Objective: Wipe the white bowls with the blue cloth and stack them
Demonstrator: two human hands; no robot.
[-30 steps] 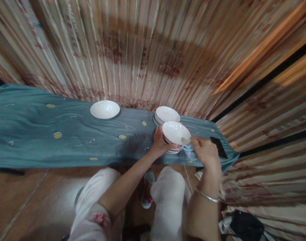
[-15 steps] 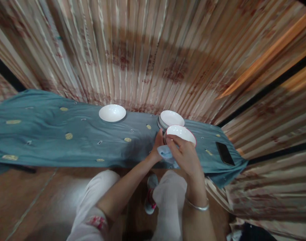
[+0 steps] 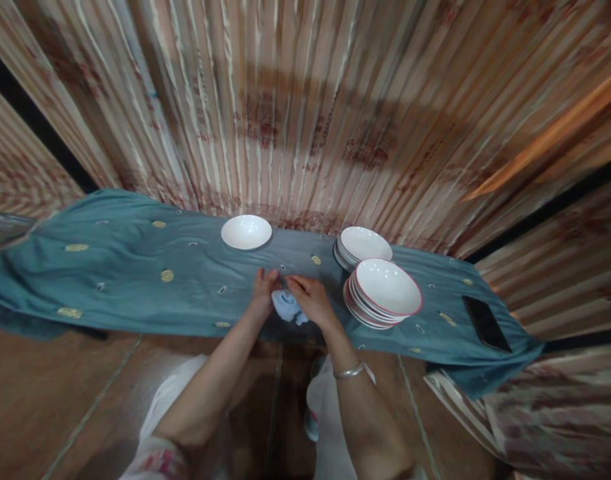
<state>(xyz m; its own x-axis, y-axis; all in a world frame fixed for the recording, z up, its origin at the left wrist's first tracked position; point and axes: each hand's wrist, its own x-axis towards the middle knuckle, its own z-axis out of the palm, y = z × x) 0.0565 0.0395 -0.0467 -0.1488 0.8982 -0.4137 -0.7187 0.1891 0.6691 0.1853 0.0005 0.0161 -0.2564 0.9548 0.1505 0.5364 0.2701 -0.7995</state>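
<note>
My right hand (image 3: 310, 298) is closed on a light blue cloth (image 3: 286, 307), its fingers pointing left above the table. Close by on the left, my left hand (image 3: 263, 291) is at the cloth's edge, with two fingertips apart; no grip on the cloth is plain to see. To the right of my hands stands a stack of white bowls with red rims (image 3: 388, 287). Behind it is a second stack of plain white bowls (image 3: 365, 243). A single white bowl (image 3: 246, 232) sits farther back, beyond my left hand.
A green patterned cloth (image 3: 135, 300) covers the long, narrow table. A black phone (image 3: 486, 323) lies near its right end. Pleated curtains (image 3: 295, 113) hang directly behind the table, and dark poles (image 3: 40, 120) slant at both sides.
Both hands have moved left, away from the red-rimmed stack, taking the blue cloth along. The stack now shows fully. My view has shifted slightly left.
</note>
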